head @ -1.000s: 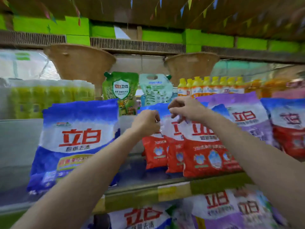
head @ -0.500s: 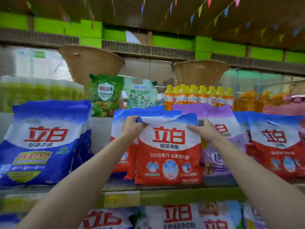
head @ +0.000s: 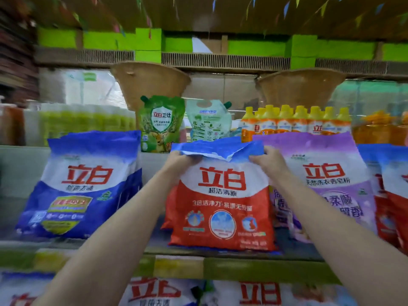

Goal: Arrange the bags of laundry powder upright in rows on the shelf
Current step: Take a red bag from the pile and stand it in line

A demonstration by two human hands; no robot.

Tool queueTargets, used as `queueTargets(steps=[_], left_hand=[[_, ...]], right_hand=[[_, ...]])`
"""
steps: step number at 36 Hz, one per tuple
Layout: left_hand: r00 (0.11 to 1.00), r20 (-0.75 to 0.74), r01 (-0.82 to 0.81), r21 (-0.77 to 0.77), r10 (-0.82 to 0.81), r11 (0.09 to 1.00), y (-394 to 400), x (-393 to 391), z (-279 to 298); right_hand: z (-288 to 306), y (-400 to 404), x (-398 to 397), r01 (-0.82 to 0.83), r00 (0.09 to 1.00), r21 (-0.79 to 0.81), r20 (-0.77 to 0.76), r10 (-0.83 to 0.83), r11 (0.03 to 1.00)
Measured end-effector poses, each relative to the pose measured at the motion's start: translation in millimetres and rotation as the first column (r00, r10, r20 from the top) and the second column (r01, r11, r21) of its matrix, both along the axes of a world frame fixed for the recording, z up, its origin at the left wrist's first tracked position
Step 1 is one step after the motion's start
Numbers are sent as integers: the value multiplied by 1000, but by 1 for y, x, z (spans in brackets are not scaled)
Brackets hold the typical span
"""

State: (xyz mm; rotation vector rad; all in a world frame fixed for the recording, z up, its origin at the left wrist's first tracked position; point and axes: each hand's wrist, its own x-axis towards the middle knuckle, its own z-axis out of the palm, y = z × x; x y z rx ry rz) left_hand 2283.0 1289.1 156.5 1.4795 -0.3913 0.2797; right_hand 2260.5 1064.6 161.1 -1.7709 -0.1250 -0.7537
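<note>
A red and white bag of laundry powder (head: 223, 208) with a blue top stands upright at the front of the shelf (head: 254, 269), more red bags behind it. My left hand (head: 180, 163) grips its top left corner and my right hand (head: 268, 161) grips its top right corner. The blue top edge is crumpled between them. A large blue bag (head: 81, 186) leans upright to the left, apart from it. A purple bag (head: 331, 184) stands just to the right, partly behind my right arm. Further red bags (head: 391, 199) stand at the far right.
Behind the row stand a green pouch (head: 161, 123), a pale pouch (head: 208, 121), orange bottles with yellow caps (head: 295, 122) and yellow-green bottles (head: 88, 119). Two woven baskets (head: 150, 82) hang above. More powder bags (head: 159, 293) lie on the shelf below.
The front red bag has been straightened and now faces forward. My hands moved apart from the middle of the top edge to its two corners. The view shifted so the bag is central.
</note>
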Motion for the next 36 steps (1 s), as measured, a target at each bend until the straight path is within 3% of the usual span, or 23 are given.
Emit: queueTargets(steps=[5,9,12,15,22,26,28,36], left_hand=[[982,130,-125,-119,140,985,14,8,23],[964,153,-221,-2,219,975,25,11,20],[989,16,-148,26,147,989,32,24,-8],[993,-9,-115,51,115,992,34,31,-18],[998,-49,-40,48,43,998,35,41,-15],[993,-107,38,-23,-40,999,37,43,-21],[991,-104,78,-33,-81,996,37,44,-23],[991,-67,120,18,-119,993,42,52,-21]], right_hand=[[30,15,-2,-97,981,50,174,87,994],[10,20,6,-133,983,81,136,121,988],[-20,19,11,-98,995,92,13,97,991],[-25,14,18,-105,992,113,-53,111,988],[-17,20,29,-212,976,87,-38,216,973],[-16,17,29,-369,925,188,-22,380,910],[-15,15,30,-414,907,164,-12,421,895],[-17,16,50,-303,952,46,-36,305,952]])
